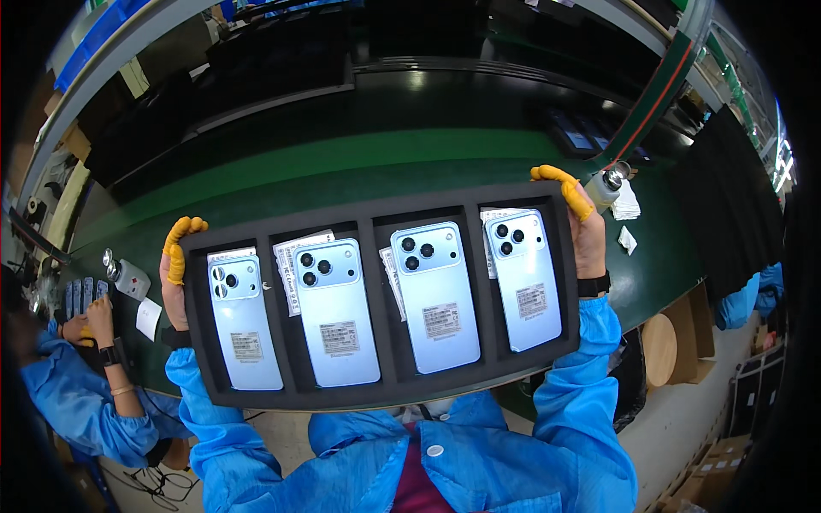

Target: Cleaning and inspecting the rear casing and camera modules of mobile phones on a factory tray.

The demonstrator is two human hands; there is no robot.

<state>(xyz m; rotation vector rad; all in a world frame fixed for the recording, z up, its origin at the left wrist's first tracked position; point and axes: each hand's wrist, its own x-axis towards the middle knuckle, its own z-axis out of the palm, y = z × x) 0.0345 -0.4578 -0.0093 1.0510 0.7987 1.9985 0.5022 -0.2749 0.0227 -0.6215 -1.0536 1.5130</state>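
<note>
A black foam tray [373, 256] with several compartments is held up in front of my body, tilted slightly. My left hand [177, 269] grips its left end and my right hand [583, 224] its right end, with yellow finger cots on the fingers. In each compartment lies a light blue phone, back up, with a camera block at the top and a printed label lower down: the leftmost phone [246, 312], two middle phones [342, 299] [438, 291] and the rightmost phone [532, 274]. Printed white slips [287, 269] stick out from behind the phones.
Beyond the tray runs a green workbench [385, 150]. Pump bottles stand at the right [605, 188] and left [128, 278], near white wipes [626, 203]. A co-worker's hands [96, 325] are beside several phones at left. A dark tray of phones [581, 137] lies far right.
</note>
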